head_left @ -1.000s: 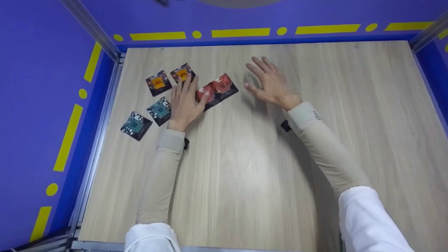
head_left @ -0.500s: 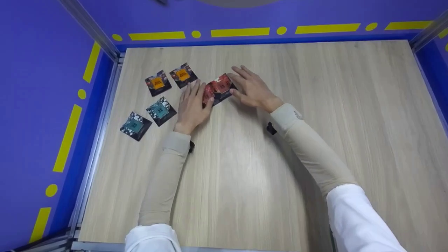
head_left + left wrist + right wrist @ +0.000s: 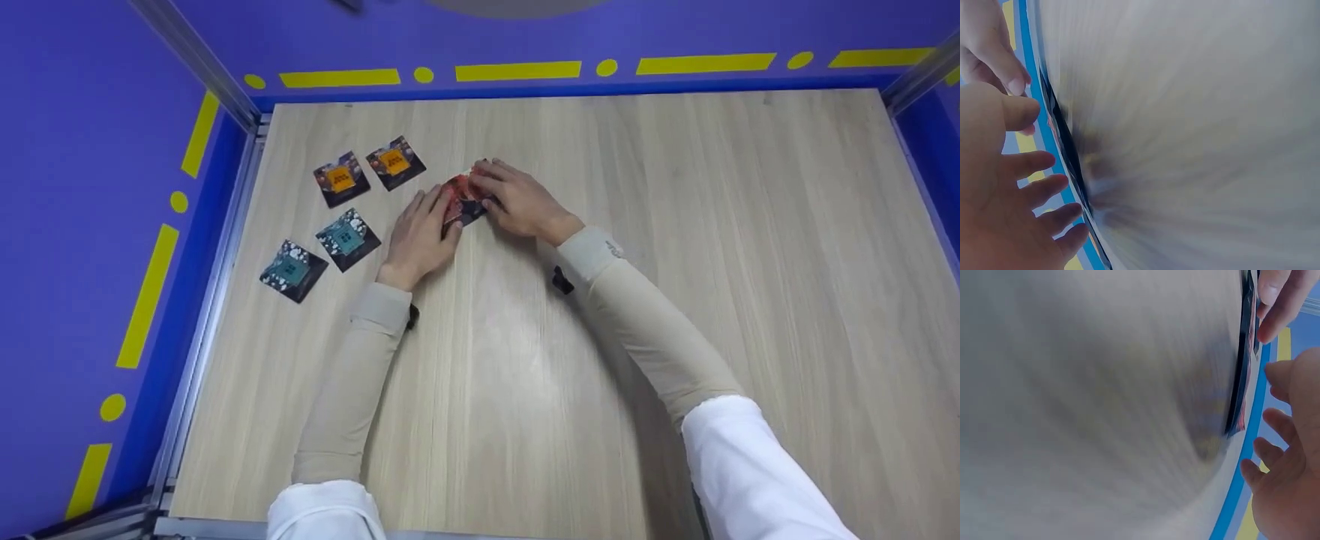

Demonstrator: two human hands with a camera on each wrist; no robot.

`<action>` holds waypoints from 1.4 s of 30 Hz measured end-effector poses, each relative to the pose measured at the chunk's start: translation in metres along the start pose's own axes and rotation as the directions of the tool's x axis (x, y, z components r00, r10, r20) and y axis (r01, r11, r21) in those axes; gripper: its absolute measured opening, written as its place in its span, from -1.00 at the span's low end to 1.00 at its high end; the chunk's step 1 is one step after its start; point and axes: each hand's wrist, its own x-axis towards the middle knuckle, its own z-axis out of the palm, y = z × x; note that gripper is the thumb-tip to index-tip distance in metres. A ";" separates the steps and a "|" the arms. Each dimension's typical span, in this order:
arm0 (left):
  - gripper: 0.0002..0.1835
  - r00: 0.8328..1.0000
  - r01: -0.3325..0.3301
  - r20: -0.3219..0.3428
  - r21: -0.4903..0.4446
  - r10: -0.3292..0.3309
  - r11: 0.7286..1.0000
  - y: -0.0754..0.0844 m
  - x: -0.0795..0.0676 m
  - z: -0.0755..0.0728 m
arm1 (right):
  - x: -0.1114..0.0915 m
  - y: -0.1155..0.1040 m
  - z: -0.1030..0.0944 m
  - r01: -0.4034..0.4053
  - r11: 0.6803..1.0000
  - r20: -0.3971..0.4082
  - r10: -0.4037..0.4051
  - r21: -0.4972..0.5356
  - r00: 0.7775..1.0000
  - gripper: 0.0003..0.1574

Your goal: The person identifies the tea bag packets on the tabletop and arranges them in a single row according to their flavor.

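Note:
In the head view, two red-and-black square packets [image 3: 469, 210] lie side by side at the table's upper middle, partly covered by both hands. My left hand [image 3: 420, 236] reaches over the left packet, fingers extended and close together, thumb at its near edge. My right hand [image 3: 529, 202] is over the right packet, fingers slightly bent with the tips on its top. The wrist views show the packets edge-on as a thin dark strip [image 3: 1069, 149], low against the tabletop. In the right wrist view, the right fingers [image 3: 1278, 424] are spread and loosely bent beside the strip's end.
Two packets with orange labels, a left one [image 3: 341, 180] and a right one [image 3: 396, 163], lie behind the left hand. Two teal packets, one nearer [image 3: 294, 271] and one farther [image 3: 348, 238], lie left of it. Blue walls [image 3: 517, 37] border the wooden table [image 3: 510, 390].
My right hand has come left from beside the red packets onto the right one. The left hand has shifted slightly right, off the orange-labelled packet. The red packets now sit closer together.

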 end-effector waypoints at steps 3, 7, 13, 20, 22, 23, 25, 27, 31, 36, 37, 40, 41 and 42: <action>-0.34 1.000 -0.013 0.012 0.022 0.013 1.000 0.002 0.001 0.000 | 0.001 -0.002 0.002 0.008 1.000 0.011 -0.008 0.003 1.000 -0.38; -0.40 0.999 -0.020 0.029 0.051 0.018 0.998 0.004 0.002 0.001 | 0.002 -0.006 0.005 0.004 1.000 0.047 -0.005 0.017 0.999 -0.39; -0.45 0.999 -0.037 0.005 0.062 0.036 0.997 0.006 0.001 0.002 | 0.003 -0.008 0.010 0.003 1.000 0.078 -0.003 -0.005 0.997 -0.39; -0.45 0.999 -0.032 0.017 0.071 0.030 0.997 0.007 0.002 0.003 | 0.002 -0.011 0.010 0.008 1.000 0.082 -0.006 -0.026 0.997 -0.41; -0.45 0.999 -0.023 0.030 0.080 0.020 0.997 0.007 0.002 0.003 | 0.001 -0.011 0.010 0.012 0.999 0.082 -0.009 -0.038 0.997 -0.41; -0.45 0.999 -0.019 0.036 0.084 0.016 0.996 0.007 0.002 0.003 | 0.001 -0.011 0.010 0.015 0.999 0.079 -0.011 -0.045 0.997 -0.42; -0.44 0.999 -0.015 0.046 0.093 0.010 0.996 0.008 0.003 0.004 | 0.000 -0.011 0.010 0.020 0.998 0.074 -0.015 -0.058 0.997 -0.42; -0.44 0.999 -0.013 0.049 0.104 0.008 0.995 0.008 0.003 0.004 | -0.001 -0.011 0.010 0.027 0.997 0.066 -0.023 -0.070 0.998 -0.43; -0.44 0.999 -0.013 0.046 0.116 0.008 0.993 0.007 0.004 0.004 | -0.005 -0.009 0.010 0.054 0.995 0.041 -0.051 -0.084 0.998 -0.45; -0.45 0.999 -0.006 0.045 0.116 0.001 0.993 0.008 0.004 0.003 | -0.008 -0.006 0.008 0.085 0.992 0.017 -0.083 -0.093 0.996 -0.47; -0.45 0.999 -0.006 0.045 0.116 0.001 0.993 0.007 0.004 0.003 | -0.009 -0.005 0.008 0.088 0.991 0.017 -0.086 -0.098 0.996 -0.47; -0.44 0.999 -0.013 0.048 0.115 0.008 0.993 0.007 0.005 0.003 | -0.012 -0.004 0.008 0.096 0.988 0.020 -0.095 -0.121 0.995 -0.48; -0.44 0.999 -0.016 0.047 0.116 0.010 0.993 0.006 0.005 0.004 | -0.013 -0.004 0.007 0.097 0.987 0.023 -0.095 -0.128 0.995 -0.48; -0.45 0.999 -0.018 0.049 0.117 0.013 0.993 0.006 0.005 0.004 | -0.014 -0.004 0.007 0.097 0.986 0.026 -0.094 -0.133 0.995 -0.48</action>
